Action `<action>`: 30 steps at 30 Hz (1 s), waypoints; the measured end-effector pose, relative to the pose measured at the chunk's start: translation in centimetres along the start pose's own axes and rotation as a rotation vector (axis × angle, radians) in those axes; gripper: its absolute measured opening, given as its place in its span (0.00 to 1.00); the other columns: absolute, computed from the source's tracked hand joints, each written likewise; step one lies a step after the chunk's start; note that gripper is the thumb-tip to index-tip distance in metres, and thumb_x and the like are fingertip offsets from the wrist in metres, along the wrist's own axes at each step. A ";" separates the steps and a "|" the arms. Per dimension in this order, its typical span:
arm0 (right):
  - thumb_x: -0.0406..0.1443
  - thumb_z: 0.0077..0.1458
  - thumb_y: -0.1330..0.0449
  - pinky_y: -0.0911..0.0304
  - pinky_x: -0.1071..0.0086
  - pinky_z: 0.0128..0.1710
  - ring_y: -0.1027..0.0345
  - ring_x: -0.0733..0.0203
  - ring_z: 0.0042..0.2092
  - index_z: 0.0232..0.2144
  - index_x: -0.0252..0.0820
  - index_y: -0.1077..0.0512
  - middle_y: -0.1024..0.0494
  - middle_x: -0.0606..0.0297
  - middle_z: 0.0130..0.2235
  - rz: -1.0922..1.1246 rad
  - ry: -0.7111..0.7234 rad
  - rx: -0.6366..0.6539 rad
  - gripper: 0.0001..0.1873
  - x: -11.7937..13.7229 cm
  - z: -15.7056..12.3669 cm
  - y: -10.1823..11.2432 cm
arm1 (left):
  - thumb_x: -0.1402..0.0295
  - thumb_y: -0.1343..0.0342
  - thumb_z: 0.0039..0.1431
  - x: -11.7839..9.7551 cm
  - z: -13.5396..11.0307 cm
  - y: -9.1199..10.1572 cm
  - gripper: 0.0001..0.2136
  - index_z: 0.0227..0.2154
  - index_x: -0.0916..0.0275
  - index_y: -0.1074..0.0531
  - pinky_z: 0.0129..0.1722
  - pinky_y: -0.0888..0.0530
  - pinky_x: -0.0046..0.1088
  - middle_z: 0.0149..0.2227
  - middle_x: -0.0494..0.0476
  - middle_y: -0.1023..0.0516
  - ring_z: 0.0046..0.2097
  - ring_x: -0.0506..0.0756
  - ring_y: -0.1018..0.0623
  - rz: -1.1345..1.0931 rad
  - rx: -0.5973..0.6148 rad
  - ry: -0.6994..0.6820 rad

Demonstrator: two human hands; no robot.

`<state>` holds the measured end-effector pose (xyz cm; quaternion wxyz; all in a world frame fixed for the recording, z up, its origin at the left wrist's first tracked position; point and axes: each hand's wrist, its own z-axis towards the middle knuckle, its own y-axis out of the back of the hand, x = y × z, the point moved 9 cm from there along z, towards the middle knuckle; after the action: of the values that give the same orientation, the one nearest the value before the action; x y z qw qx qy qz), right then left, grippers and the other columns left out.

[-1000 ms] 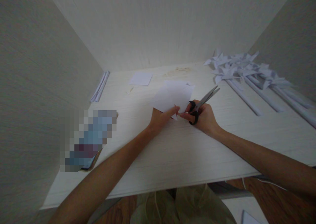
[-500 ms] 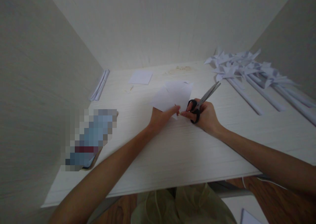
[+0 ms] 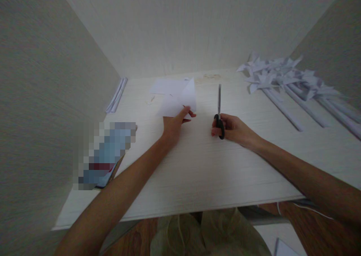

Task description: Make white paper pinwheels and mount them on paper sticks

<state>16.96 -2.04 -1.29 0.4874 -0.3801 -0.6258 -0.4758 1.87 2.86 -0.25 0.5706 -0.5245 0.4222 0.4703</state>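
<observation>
White folded paper sheet point(image 3: 180, 100) is pinched at its near corner in the left hand's point(image 3: 173, 125) grip, thumb on top, held just above the pale wooden bench point(image 3: 197, 173) toward the back middle. The right hand point(image 3: 232, 129) has its grip closed around the black-handled metal scissors point(image 3: 219, 111). The blades are shut, point straight away and sit well apart from the sheet, so nothing's being cut right now.

Progress-wise I'd call this piece partway. It looks folded into a triangle-ish shape, but I can't tell if any cuts are in it. On the right there's a heap of finished-looking white paper pinwheels point(image 3: 282, 75) on rolled white paper sticks point(image 3: 282, 111), so plenty look done. One flat white square sheet point(image 3: 163, 86) lies just behind the held one.

Room: there's lots of open bench between the hands and toward the near edge. Tight spots are the walls left, back and right, the thin white paper strips point(image 3: 116, 95) along the left wall, and a blurred-out flat object point(image 3: 105, 154) near the left front edge.
</observation>
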 end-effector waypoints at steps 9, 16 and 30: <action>0.37 0.51 0.48 0.55 0.74 0.19 0.45 0.71 0.22 0.28 0.38 0.38 0.34 0.68 0.22 -0.031 0.005 0.229 0.07 0.9 -1.3 -1.4 | 0.67 0.43 0.43 0.4 0.5 1.1 0.06 0.22 0.63 0.33 0.22 0.33 0.19 0.22 0.47 0.30 0.24 0.46 0.28 -0.117 -0.060 0.043; 0.45 0.50 0.47 0.57 0.73 0.18 0.49 0.72 0.18 0.19 0.40 0.43 0.40 0.72 0.16 -0.125 -0.037 0.265 0.16 0.6 -1.6 -1.8 | 0.69 0.42 0.42 0.7 0.6 1.2 0.05 0.23 0.63 0.32 0.20 0.33 0.18 0.24 0.48 0.28 0.27 0.47 0.26 -0.190 -0.073 0.057; 0.48 0.48 0.47 0.56 0.73 0.18 0.49 0.72 0.16 0.18 0.41 0.43 0.41 0.74 0.13 -0.147 -0.057 0.283 0.19 0.0 -1.5 -2.0 | 0.70 0.42 0.41 0.6 0.6 1.0 0.05 0.23 0.63 0.32 0.20 0.32 0.19 0.24 0.49 0.26 0.25 0.49 0.24 -0.233 -0.076 0.043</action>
<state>15.44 -4.00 -1.60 0.4820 -0.2741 -0.7263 -0.4063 1.03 3.51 -1.01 0.5919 -0.6011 0.3525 0.4050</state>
